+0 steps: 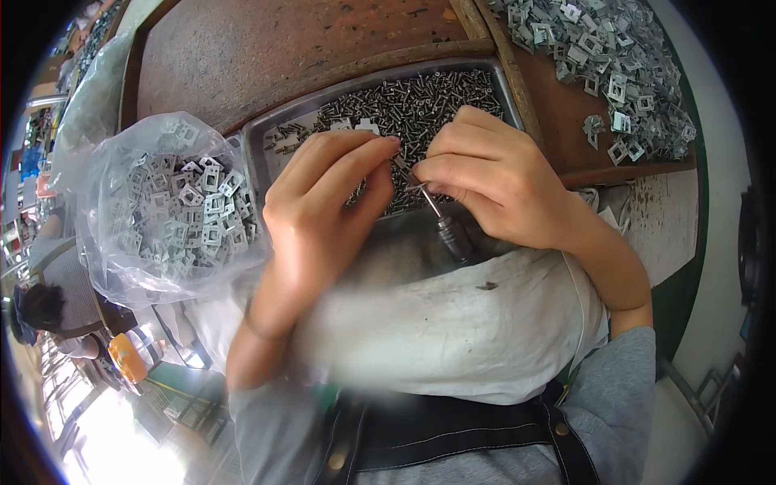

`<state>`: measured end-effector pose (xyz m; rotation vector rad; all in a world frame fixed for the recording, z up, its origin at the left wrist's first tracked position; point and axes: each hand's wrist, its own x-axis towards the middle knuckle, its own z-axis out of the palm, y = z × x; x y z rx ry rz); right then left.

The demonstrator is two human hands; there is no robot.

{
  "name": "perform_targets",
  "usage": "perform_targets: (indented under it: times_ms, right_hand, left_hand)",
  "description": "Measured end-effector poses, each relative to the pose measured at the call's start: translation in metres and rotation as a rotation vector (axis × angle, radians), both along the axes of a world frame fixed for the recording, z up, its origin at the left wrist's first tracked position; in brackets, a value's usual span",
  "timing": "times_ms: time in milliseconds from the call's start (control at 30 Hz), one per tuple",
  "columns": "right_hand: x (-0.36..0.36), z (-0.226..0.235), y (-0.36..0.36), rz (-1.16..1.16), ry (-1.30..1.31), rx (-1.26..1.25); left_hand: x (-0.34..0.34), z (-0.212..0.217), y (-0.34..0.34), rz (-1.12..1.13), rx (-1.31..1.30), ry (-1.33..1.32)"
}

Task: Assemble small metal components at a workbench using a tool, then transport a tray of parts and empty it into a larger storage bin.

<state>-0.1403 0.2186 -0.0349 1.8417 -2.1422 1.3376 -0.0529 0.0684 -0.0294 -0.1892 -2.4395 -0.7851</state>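
My left hand (327, 182) is closed in a pinch over the screw tray, its fingertips around something too small to make out. Opposite it, my right hand (497, 174) pinches with thumb and forefinger at the upper part of a thin metal shaft. That shaft belongs to a screwdriver-like tool (454, 236) with a black handle, tilted with the handle toward me. What the right fingertips hold is hidden. Under both hands lies a metal tray (257, 145) of small dark screws (412, 105). A few pale metal pieces (366, 126) rest among the screws.
To the left, a clear plastic bag (101, 218) holds many square metal clips (212, 202). More such metal pieces (618, 89) are heaped at the far right on a brown wooden tabletop (299, 48) with raised wooden edging. Whitish cloth (453, 331) covers my lap. A person (40, 303) is at far left.
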Motion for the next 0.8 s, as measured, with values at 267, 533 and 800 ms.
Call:
perform_targets:
  times_ms: [267,533,800]
  right_hand:
    - [-0.0005,-0.0016,-0.0005,-0.008,0.040,-0.029]
    - [-0.0023,-0.0036,0.0033,-0.038,0.100,-0.038]
    - [-0.0001,0.0034,-0.0011,-0.042,0.140,-0.017]
  left_hand:
    - [-0.0002,0.0022,0.0012,-0.080,0.089,-0.049]
    - [-0.0011,0.0012,0.0077,-0.027,0.233,-0.151]
    - [0.0017,-0.0021,0.0015,-0.067,0.312,-0.160]
